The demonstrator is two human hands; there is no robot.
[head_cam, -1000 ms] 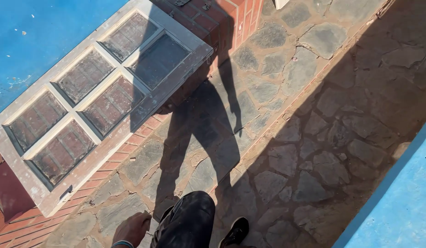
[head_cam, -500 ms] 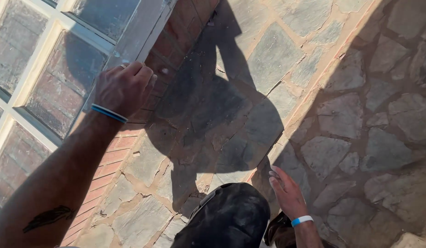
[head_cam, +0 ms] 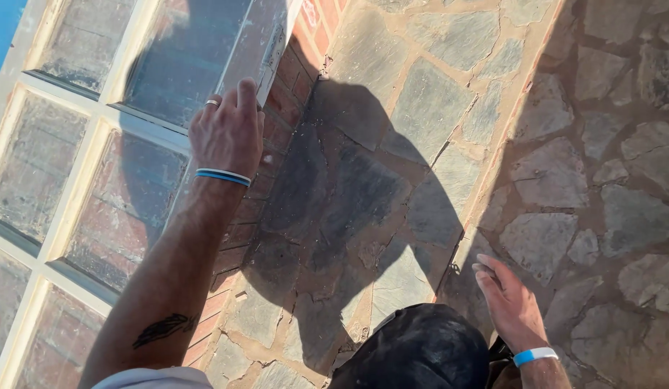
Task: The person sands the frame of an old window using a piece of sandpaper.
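Ground: stone paving [head_cam: 435, 108] with a brick border strip [head_cam: 277, 151], half in shadow.
Window frame [head_cam: 118, 119]: white, multi-pane, lying flat at 10 o'clock, its right edge over the bricks.
Left hand [head_cam: 230, 133]: grip curled over that frame's right edge (ring and blue-white wristband showing).
Right hand [head_cam: 511, 302]: at 5 o'clock, fingers loose, holding nothing, above the paving.
Open room: bare paving from 12 to 3 o'clock.
Knee [head_cam: 421, 349]: dark trousers at 6 o'clock.
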